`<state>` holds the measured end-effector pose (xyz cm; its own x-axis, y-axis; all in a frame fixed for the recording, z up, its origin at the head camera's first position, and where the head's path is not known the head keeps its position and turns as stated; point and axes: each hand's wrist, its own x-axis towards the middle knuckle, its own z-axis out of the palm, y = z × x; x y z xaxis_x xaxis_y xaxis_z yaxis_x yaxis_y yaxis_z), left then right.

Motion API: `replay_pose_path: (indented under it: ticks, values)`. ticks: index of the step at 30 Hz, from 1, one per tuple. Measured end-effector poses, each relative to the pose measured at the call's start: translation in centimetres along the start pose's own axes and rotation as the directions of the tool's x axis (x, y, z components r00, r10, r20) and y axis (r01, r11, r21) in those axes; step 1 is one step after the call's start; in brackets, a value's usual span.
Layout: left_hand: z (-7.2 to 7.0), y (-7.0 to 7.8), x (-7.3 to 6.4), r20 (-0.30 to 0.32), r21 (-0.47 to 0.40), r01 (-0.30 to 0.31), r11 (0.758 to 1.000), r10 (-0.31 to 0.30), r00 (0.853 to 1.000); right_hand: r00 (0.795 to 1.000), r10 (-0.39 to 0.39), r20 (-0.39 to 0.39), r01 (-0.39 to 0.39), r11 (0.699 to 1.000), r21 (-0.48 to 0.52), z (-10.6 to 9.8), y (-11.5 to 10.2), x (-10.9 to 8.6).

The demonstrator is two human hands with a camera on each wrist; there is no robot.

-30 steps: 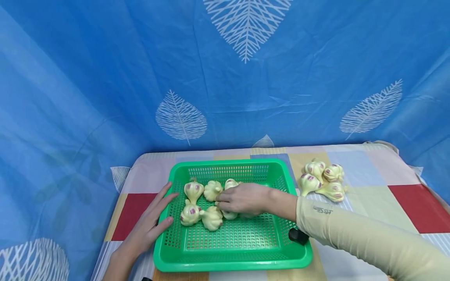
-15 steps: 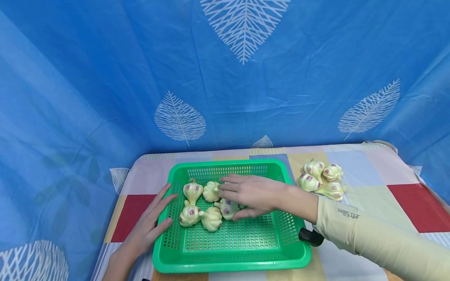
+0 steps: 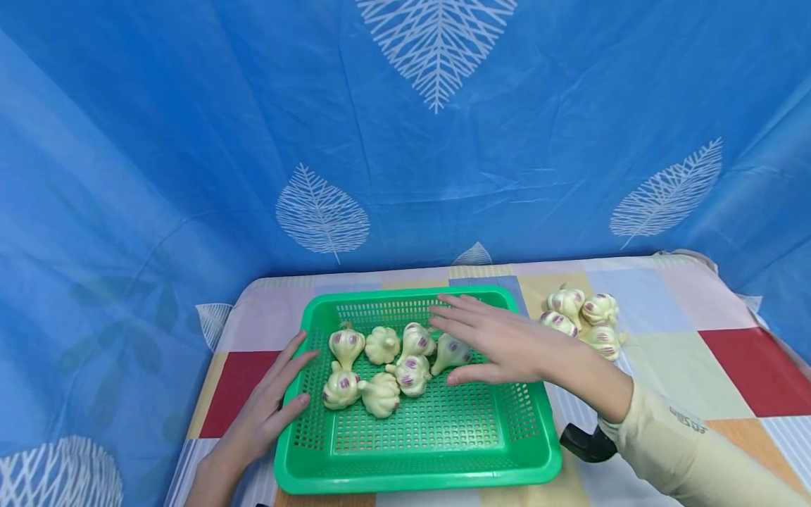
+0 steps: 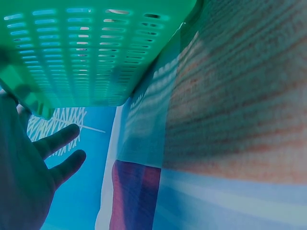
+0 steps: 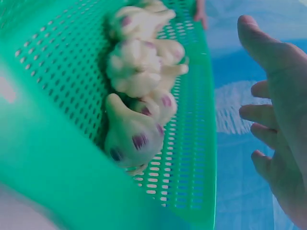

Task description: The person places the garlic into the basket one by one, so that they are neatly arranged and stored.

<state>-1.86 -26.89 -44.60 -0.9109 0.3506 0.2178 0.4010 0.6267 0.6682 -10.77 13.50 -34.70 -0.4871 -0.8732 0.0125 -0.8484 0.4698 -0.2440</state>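
Observation:
My left hand (image 3: 269,405) rests along the left rim of a green perforated plastic basket (image 3: 418,482), its fingers spread. In the left wrist view the fingers (image 4: 60,141) are extended below the basket's slotted wall (image 4: 86,52). My right hand (image 3: 497,343), fingers straight and holding nothing, hovers over the basket's right part. Just left of its fingertips lies a garlic bulb (image 3: 451,352) with purple streaks, also near the camera in the right wrist view (image 5: 134,136). Several more garlic bulbs (image 3: 380,394) sit together in the basket's left and middle.
Several garlic bulbs (image 3: 600,341) lie in a cluster on the patchwork tablecloth (image 3: 659,310), right of the basket. Behind the table hangs a blue curtain (image 3: 538,141) with white leaf prints. A black strap piece (image 3: 588,443) sits at the right wrist.
My right hand has let go of a garlic bulb among the others, straightened its fingers, and drawn back to the right, uncovering bulbs beneath it. The left hand has stayed put.

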Motion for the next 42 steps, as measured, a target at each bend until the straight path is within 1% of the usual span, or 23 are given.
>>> replay_pose_path:
  ticks: [4, 8, 11, 13, 15, 19, 21, 23, 25, 28, 30, 33, 36, 39, 41, 42]
  values:
    - [-0.1, 0.1, 0.1, -0.002, -0.001, -0.001, 1.000, 0.001, 1.000, 0.996, 0.067, -0.059, -0.064, 0.997, 0.052, 0.1, 0.2, -1.9]
    - [0.0, 0.1, 0.2, -0.001, 0.001, 0.000, 1.000, 0.000, 1.000, 0.984, 0.140, -0.108, -0.129, 0.986, 0.106, 0.7, 0.4, -3.7]
    - [-0.1, 0.1, 0.2, 0.000, 0.004, 0.000, 1.000, 0.000, 1.000, 0.966, 0.198, -0.164, -0.169, 0.970, 0.175, 1.7, 0.6, -5.1]
    - [-0.1, 0.1, 0.3, 0.001, 0.006, -0.001, 1.000, 0.001, 1.000, 0.947, 0.238, -0.216, -0.189, 0.956, 0.225, 2.6, 0.8, -6.1]
    - [-0.1, 0.0, 0.3, 0.004, 0.008, -0.001, 1.000, 0.001, 1.000, 0.921, 0.281, -0.270, -0.206, 0.939, 0.275, 3.6, 0.9, -7.2]
    - [-0.1, -0.1, 0.3, -0.001, 0.016, -0.001, 1.000, 0.001, 1.000, 0.865, 0.334, -0.375, -0.195, 0.912, 0.362, 5.8, 1.2, -9.0]
    - [-0.1, -0.1, 0.2, -0.007, 0.016, -0.002, 1.000, 0.002, 1.000, 0.840, 0.354, -0.411, -0.185, 0.899, 0.396, 6.8, 1.4, -9.7]
    - [-0.1, -0.2, 0.1, -0.009, 0.018, -0.003, 1.000, 0.003, 1.000, 0.817, 0.391, -0.423, -0.202, 0.883, 0.424, 7.8, 1.5, -10.4]
    - [-0.1, -0.1, 0.1, -0.006, 0.015, -0.003, 1.000, 0.003, 1.000, 0.793, 0.423, -0.438, -0.225, 0.872, 0.435, 8.7, 1.6, -11.1]
    - [-0.1, -0.1, 0.1, -0.001, 0.011, 0.001, 1.000, -0.001, 1.000, 0.754, 0.456, -0.473, -0.255, 0.866, 0.430, 9.7, 1.6, -12.2]
    - [-0.1, 0.0, 0.1, 0.000, 0.008, 0.003, 1.000, -0.003, 1.000, 0.723, 0.468, -0.508, -0.267, 0.868, 0.419, 10.3, 1.6, -13.1]
    - [-0.1, 0.1, 0.1, 0.000, 0.009, 0.002, 1.000, -0.002, 1.000, 0.679, 0.501, -0.537, -0.301, 0.857, 0.418, 11.1, 1.7, -14.5]
    - [-0.2, 0.2, 0.1, 0.000, 0.009, 0.001, 1.000, -0.001, 1.000, 0.631, 0.549, -0.548, -0.344, 0.831, 0.436, 11.9, 1.7, -16.1]
    - [-0.1, 0.2, 0.1, 0.002, 0.012, 0.002, 1.000, -0.002, 1.000, 0.573, 0.599, -0.560, -0.391, 0.800, 0.455, 12.7, 1.7, -17.7]
    - [-0.1, 0.2, 0.1, 0.002, 0.012, 0.003, 1.000, -0.003, 1.000, 0.527, 0.636, -0.564, -0.423, 0.772, 0.475, 13.1, 1.9, -18.6]
    - [-0.1, 0.2, 0.1, 0.001, 0.012, 0.003, 1.000, -0.003, 1.000, 0.498, 0.657, -0.567, -0.445, 0.754, 0.484, 13.4, 1.9, -19.0]
